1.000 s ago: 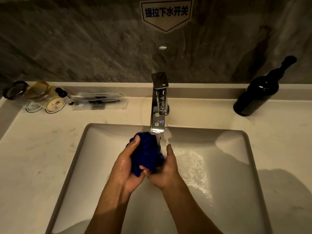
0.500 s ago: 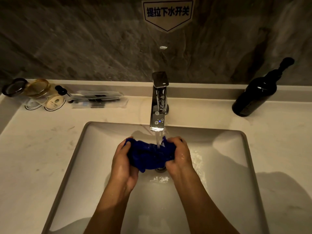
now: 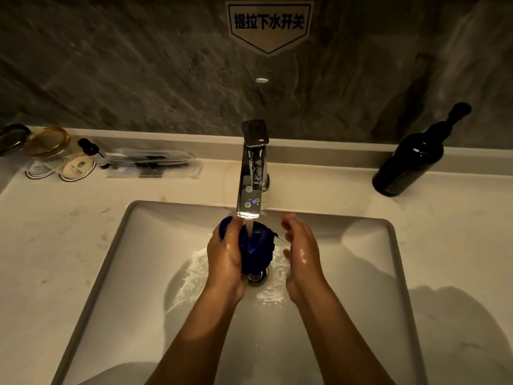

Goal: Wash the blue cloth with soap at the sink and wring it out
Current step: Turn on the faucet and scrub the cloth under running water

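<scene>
Over the sink (image 3: 116,262), the left hand (image 3: 226,255) has its fingers (image 3: 233,227) wrapped around the bunched blue cloth (image 3: 256,250), holding it right under the water running from the tap (image 3: 251,173), above the drain. The right hand (image 3: 301,252) stands just beside the cloth, palm turned inward, fingers loosely curled and holding nothing. Both forearms reach in from below, wet.

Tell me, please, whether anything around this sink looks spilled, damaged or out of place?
Nothing stands out. Water runs from the faucet onto the blue cloth in the left hand and stays inside the basin. The dark bottle stands upright.
</scene>
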